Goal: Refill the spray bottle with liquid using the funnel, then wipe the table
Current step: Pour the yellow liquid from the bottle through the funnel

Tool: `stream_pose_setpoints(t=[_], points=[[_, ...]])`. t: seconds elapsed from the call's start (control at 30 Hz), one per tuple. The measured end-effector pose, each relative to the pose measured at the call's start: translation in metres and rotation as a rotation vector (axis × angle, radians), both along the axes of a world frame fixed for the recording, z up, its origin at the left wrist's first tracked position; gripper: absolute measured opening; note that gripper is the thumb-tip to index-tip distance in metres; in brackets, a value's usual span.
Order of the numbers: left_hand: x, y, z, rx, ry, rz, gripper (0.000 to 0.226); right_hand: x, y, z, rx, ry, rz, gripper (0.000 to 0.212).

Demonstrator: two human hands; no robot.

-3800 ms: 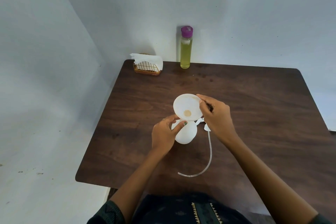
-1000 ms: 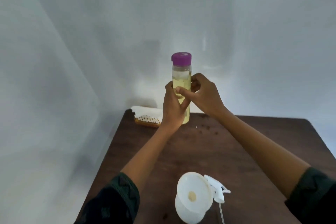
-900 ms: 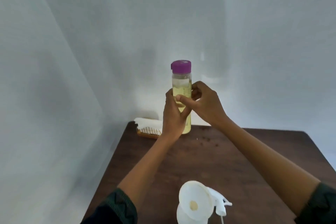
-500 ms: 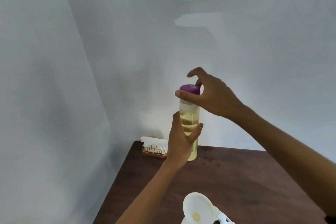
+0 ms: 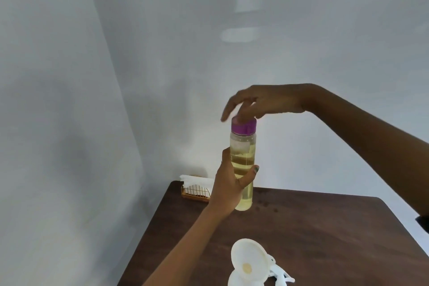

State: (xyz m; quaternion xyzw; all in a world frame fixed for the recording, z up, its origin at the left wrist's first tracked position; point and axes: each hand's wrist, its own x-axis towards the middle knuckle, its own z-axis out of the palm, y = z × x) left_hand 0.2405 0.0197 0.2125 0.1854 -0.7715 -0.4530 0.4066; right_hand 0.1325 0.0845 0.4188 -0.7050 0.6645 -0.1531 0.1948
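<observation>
A clear bottle of yellow liquid point(image 5: 243, 160) with a purple cap point(image 5: 243, 127) is held upright above the far side of the dark wooden table point(image 5: 301, 234). My left hand point(image 5: 228, 189) is wrapped around its lower half. My right hand point(image 5: 260, 102) is on top of the purple cap, fingers bent down onto it and blurred. At the bottom of the view a white funnel point(image 5: 249, 261) sits in the white spray bottle point(image 5: 233, 282), with the detached white spray head point(image 5: 279, 276) lying just to its right.
A gold wire holder with white napkins point(image 5: 197, 187) stands at the table's far left corner against the wall. Pale walls close in on the left and behind. The table's left edge runs down toward me.
My right hand has shifted over the top of the purple cap from its side. The bottle stays in my left hand at about the same spot, and my view has tilted slightly downward.
</observation>
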Motion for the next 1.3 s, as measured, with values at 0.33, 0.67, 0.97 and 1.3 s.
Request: stream_pose_setpoints(t=[0.33, 0.67, 0.97, 1.3], points=[[0.002, 0.009, -0.004, -0.019, -0.071, -0.003, 0.045, 0.012, 0.006, 0.002, 0.154, 0.222, 0.022, 0.011], [0.002, 0.009, -0.005, -0.002, -0.053, 0.009, 0.048, 0.018, 0.000, -0.005, 0.139, 0.388, -0.132, 0.027], [0.001, 0.005, -0.007, 0.004, -0.044, 0.025, 0.048, 0.019, -0.005, -0.006, 0.116, 0.431, -0.201, 0.061], [0.002, 0.003, -0.007, 0.023, -0.054, 0.030, 0.051, 0.021, -0.005, -0.006, 0.205, 0.390, -0.171, 0.065]])
